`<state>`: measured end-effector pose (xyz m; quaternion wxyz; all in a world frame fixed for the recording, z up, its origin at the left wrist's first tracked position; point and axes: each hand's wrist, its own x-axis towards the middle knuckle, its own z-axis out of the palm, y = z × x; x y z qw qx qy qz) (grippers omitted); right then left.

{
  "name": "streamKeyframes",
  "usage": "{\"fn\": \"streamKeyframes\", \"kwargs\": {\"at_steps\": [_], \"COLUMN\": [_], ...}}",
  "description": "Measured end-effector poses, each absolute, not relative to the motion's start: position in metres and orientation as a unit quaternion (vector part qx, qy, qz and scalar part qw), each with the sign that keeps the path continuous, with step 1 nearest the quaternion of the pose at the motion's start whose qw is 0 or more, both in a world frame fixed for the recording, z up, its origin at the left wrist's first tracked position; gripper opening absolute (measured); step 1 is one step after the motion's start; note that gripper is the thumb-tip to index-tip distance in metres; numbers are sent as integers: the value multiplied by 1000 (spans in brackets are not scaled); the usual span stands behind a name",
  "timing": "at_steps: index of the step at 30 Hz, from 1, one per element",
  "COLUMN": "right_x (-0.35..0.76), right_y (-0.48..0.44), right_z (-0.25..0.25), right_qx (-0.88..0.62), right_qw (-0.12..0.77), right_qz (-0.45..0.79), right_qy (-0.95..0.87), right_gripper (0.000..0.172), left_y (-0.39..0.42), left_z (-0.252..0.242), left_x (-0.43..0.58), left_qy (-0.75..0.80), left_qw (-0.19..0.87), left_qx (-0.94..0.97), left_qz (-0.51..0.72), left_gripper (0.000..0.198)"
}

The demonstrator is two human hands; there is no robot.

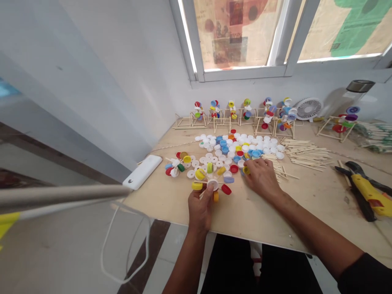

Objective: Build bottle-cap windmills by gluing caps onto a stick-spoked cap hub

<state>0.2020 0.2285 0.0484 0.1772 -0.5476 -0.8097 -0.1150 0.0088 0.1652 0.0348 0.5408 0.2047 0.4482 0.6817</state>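
My left hand [200, 208] is closed round a small wheel [212, 183] made of a white cap hub with thin sticks that end in coloured caps, held just above the wooden board [245, 212]. My right hand [260, 173] rests palm down on the edge of a heap of loose bottle caps [241, 147], fingers curled over a yellow cap [246, 170]; whether it grips that cap is unclear. Another cap wheel [177, 163] lies flat on the board to the left.
A pile of thin wooden sticks [303, 153] lies right of the caps. Several finished cap wheels on stick frames [241, 112] line the back wall beside a small white fan [308, 108]. A yellow glue gun [369, 194] lies far right, a white power bank [142, 171] with cable at left.
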Motion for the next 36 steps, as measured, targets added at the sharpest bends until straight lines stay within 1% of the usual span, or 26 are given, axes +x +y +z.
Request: {"fn": "streamKeyframes", "kwargs": {"at_steps": [4, 6, 11, 13, 16, 20, 23, 25, 31, 33, 36], "right_x": [206, 206, 198, 195, 194, 198, 203, 204, 198, 205, 238], "right_y": [222, 215, 199, 196, 197, 199, 199, 197, 187, 186, 188], "right_z": [53, 55, 56, 55, 53, 54, 55, 54, 50, 53, 60], "right_qx": [-537, -523, -473, -464, -459, -462, -473, -476, -439, -439, -470], "right_qw": [225, 227, 167, 145, 134, 169, 199, 200, 180, 189, 227], "right_qz": [-85, -81, -101, -111, -120, -113, -101, -93, -67, -59, -44], "right_qy": [-808, -818, -859, -867, -870, -863, -852, -851, -878, -877, -852], "right_gripper": [21, 21, 16, 17, 19, 21, 26, 27, 24, 25, 25], "left_y": [165, 165, 165, 165, 164, 164, 164, 164, 162, 161, 161], "left_z": [34, 34, 35, 35, 35, 34, 34, 35, 35, 34, 33], "left_x": [8, 9, 9, 9, 9, 9, 8, 9, 7, 6, 4], "left_qy": [453, 448, 449, 446, 444, 448, 444, 445, 450, 448, 445], "left_qw": [537, 537, 534, 535, 536, 535, 536, 535, 525, 527, 531], "left_qx": [205, 210, 221, 223, 222, 216, 211, 206, 205, 206, 206], "left_qz": [682, 684, 681, 682, 683, 683, 687, 687, 693, 692, 691], "left_gripper": [34, 33, 32, 31, 32, 33, 34, 33, 33, 33, 32]}}
